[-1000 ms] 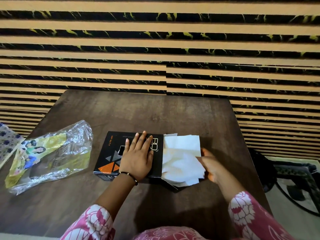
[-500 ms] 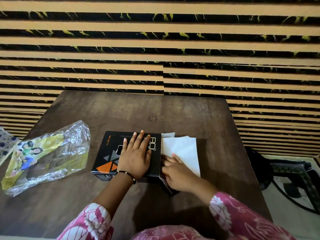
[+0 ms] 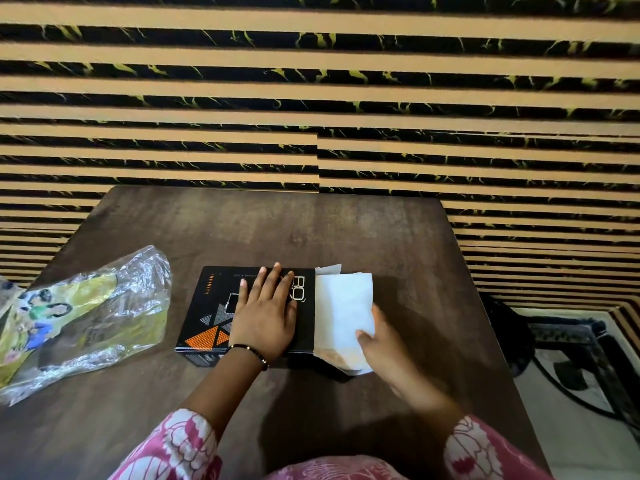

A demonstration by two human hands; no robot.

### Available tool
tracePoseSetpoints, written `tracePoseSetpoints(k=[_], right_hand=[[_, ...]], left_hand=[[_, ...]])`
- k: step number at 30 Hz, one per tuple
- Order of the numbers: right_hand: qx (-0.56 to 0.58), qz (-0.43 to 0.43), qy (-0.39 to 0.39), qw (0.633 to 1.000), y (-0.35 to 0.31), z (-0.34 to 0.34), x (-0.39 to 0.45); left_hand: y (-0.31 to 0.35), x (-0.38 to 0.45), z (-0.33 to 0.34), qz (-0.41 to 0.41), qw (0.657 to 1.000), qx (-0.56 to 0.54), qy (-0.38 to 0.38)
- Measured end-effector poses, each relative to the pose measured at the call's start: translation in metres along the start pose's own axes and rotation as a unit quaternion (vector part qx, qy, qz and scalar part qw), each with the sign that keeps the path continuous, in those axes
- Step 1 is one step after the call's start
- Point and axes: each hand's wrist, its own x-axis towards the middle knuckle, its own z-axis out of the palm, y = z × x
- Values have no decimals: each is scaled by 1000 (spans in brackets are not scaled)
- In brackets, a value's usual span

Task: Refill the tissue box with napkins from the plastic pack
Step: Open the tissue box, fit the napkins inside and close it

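Lying at the table's [image 3: 311, 230] left edge: the crumpled plastic pack [image 3: 83, 317], well apart from the box. At centre, my left hand [image 3: 265, 315] is pressing flat, fingers straight, on the black tissue box [image 3: 207, 306]. Sticking out of the box's right end: white napkins [image 3: 341, 310], which my right hand [image 3: 379, 336] is touching, its grip too blurred to tell.

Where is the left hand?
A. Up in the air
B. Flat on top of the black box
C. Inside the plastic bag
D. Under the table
B: the left hand lies flat, fingers straight, on the black box; the plastic bag sits apart, untouched.
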Motion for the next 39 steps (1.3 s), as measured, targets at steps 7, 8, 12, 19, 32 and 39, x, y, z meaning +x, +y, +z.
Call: tracePoseSetpoints(k=[7,8,12,19,32,39], right_hand=[[175,121,40,976,-10,-7,10],[175,112,37,977,-12,-7,10],[179,93,9,979,-18,3,8],[203,187,-16,961,-10,-2,24],[258,216,-37,941,-15,17,25],[196,201,-106,954,-30,39,15]], left_hand=[[-1,-1,1,6,1000,2,4],[-2,-1,1,6,1000,0,5],[-2,0,3,1,1000,0,7],[-1,-1,2,7,1000,4,12],[0,0,1,2,1000,0,16],[2,0,1,-4,1000,-2,11]])
